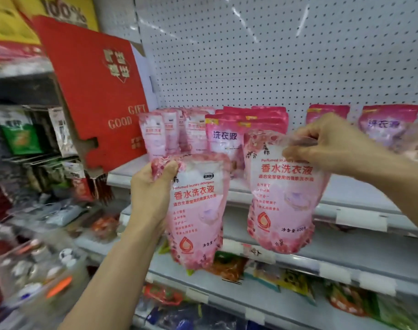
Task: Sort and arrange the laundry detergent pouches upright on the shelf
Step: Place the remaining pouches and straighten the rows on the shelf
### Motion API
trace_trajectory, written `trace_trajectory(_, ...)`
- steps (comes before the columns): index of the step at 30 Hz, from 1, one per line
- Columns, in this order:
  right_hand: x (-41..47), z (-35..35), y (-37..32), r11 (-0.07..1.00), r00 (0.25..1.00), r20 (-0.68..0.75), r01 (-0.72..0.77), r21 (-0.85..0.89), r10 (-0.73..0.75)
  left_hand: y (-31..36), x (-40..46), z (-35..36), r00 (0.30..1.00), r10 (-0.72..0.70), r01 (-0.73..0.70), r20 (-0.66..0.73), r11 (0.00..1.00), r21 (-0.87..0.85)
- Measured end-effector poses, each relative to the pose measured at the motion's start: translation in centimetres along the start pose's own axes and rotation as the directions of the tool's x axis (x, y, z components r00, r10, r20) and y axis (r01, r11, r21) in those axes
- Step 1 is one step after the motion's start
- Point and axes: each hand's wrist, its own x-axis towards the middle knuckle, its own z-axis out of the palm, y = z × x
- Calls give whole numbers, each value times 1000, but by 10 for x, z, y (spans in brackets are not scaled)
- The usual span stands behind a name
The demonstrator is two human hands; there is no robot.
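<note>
My left hand (153, 189) grips the top left corner of a pale pink detergent pouch (198, 215), which hangs in front of the shelf edge. My right hand (327, 144) pinches the top edge of a second pale pink pouch (284, 198), held upright a little higher and to the right. Behind them, on the white shelf (360, 194), stand several pale pink pouches (162, 132) at the left, several darker pink pouches (229, 136) in the middle, and two more dark pink pouches (386, 125) at the right.
A red gift box (96, 91) leans at the shelf's left end against the white pegboard back wall (274, 55). Lower shelves (298, 282) hold colourful packets. Blurred hanging goods fill the rack at the far left (24, 139).
</note>
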Motion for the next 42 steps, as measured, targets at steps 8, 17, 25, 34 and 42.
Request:
trace_trajectory(8,85,95,-78,998,999,1,42,39,-42,5,101,-107,1000,2,-2,-29,1000,16)
trace_trajectory(17,203,156,-115,992,993,2,122,12,-122,-21,215,-142,999,39,-39,10,999,8)
trace_trajectory(25,295,201,-110,970,985,56,170,-174,-163,-45,303,-129,1000,5,-4,8,998,-68)
trace_trajectory(34,354,235,-103,952,993,114,58,-299,-25,-63,377,-122,999,16,-10,42,991,-131)
trace_trajectory(42,363,254,-102,885,995,-5,-91,-456,100,-83,421,-110,981,2,30,194,987,-161)
